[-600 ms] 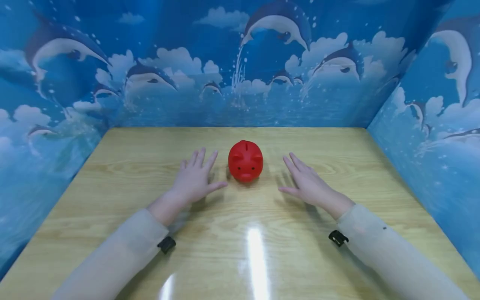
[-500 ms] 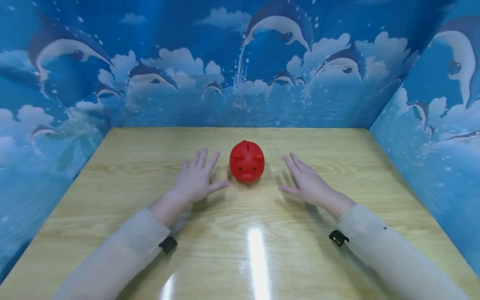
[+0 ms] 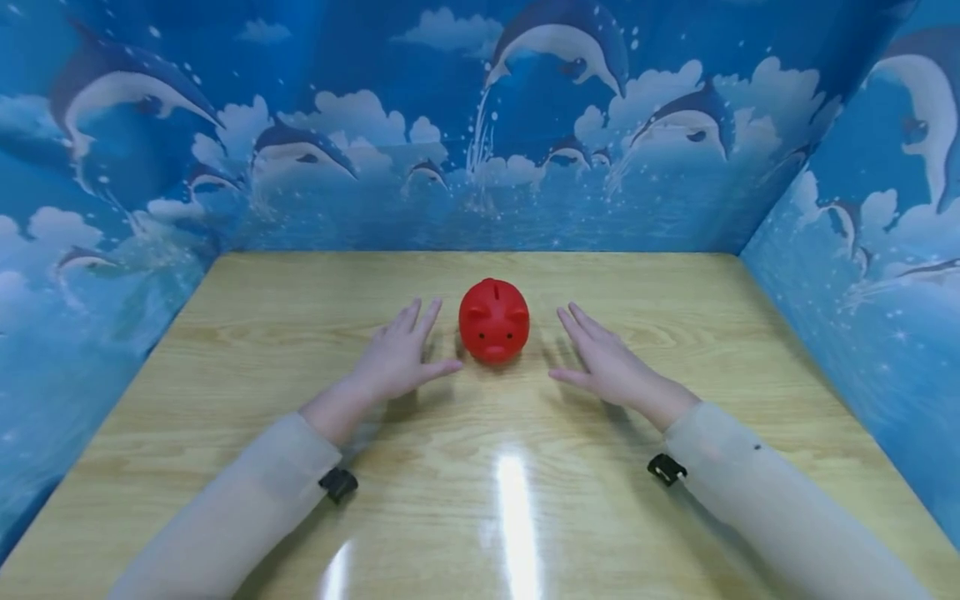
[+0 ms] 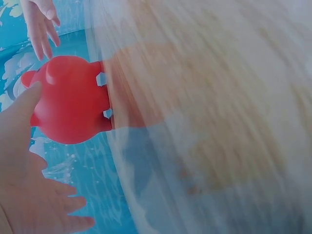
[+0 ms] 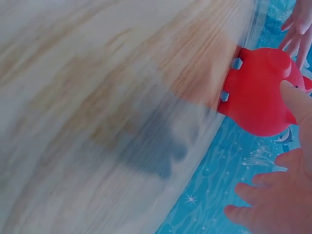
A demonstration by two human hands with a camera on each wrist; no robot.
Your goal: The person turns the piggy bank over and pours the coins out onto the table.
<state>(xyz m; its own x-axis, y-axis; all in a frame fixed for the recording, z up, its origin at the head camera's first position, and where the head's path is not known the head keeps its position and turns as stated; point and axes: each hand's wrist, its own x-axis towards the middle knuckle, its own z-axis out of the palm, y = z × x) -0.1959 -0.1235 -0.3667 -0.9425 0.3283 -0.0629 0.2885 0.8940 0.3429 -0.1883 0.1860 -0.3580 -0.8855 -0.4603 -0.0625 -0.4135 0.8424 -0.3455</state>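
A round red piggy bank point(image 3: 493, 323) with a coin slot on top stands upright on the wooden table, its snout toward me. To its left is my left hand point(image 3: 393, 358), fingers spread and thumb pointing inward, apart from it. My right hand point(image 3: 611, 362) mirrors this on the other side, also spread and holding nothing. In the left wrist view the thumb overlaps the piggy bank point(image 4: 70, 100), whose short feet meet the tabletop. The right wrist view has the piggy bank point(image 5: 261, 92) behind my right thumb.
The glossy wooden table point(image 3: 262, 350) bears a bright light reflection near its front. Blue dolphin-print backdrops stand behind it point(image 3: 360, 183) and along both sides. Black wrist straps point(image 3: 338, 484) show under both pale sleeves point(image 3: 225, 508).
Both hands have moved slightly inward, toward the piggy bank. The piggy bank stays in place on the table.
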